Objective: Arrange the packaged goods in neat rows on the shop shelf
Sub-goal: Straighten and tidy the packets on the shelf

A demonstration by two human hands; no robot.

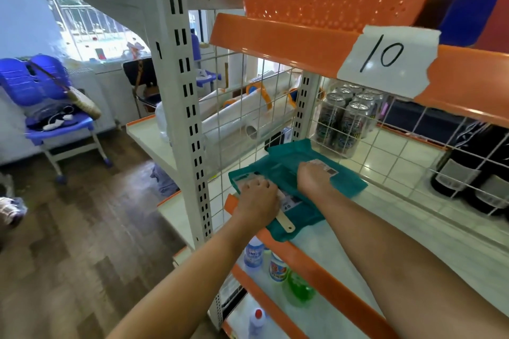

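Wood-patterned flooring and a blue chair [52, 107] fill the left of the head view, with white and orange shop shelving rising on the right. On the pale middle shelf [399, 231], at its left end near the front lip, lie flat teal packages [286, 170], overlapping one another and lying askew rather than squared up. The left hand [257, 198] rests on the nearer package with its fingers curled over the label; whether it pinches the packet or only presses it I cannot tell. The right hand [314, 177] lies on the farther package, fingers bent down against its top, seemingly pressing or sliding it. A small pale tag [286, 221] pokes out of the near package. Beyond the wire mesh stand cans [347, 118] and dark bottles [473, 170]; small bottles [275, 264] sit on the shelf below. A paper label [388, 59] marked 10 is taped above. Judging by this, the arranging is barely begun: no neat row exists, and the teal packs need straightening and spacing along the shelf.
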